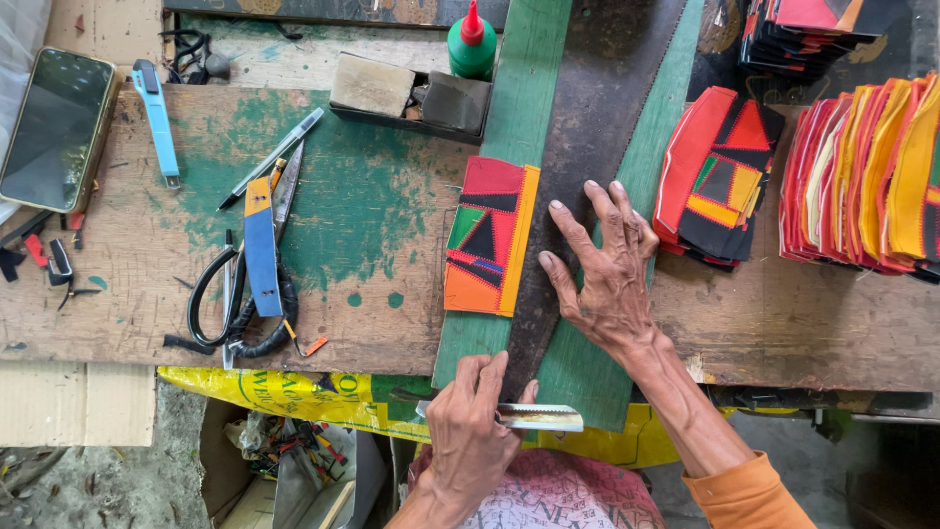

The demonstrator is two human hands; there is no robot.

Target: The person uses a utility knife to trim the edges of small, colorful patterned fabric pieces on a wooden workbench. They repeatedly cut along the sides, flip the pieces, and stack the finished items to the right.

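A patchwork piece (488, 237) of red, orange, yellow, black and green panels lies on a long green board (513, 98). Beside it, to the right, a dark saw blade (597, 118) lies lengthwise along the board. My right hand (605, 279) presses flat on that blade with fingers spread, just right of the patchwork piece. My left hand (470, 436) is at the board's near end, closed around a cutter knife (540, 418) whose silver blade points right.
On the worn wooden bench lie a phone (54, 127), a blue cutter (157, 116), a pen (272, 157), black-handled scissors (240, 294), a blue and yellow strip (261, 245) and a green glue bottle (472, 44). Stacks of patchwork pieces (715, 176) (871, 167) sit at right.
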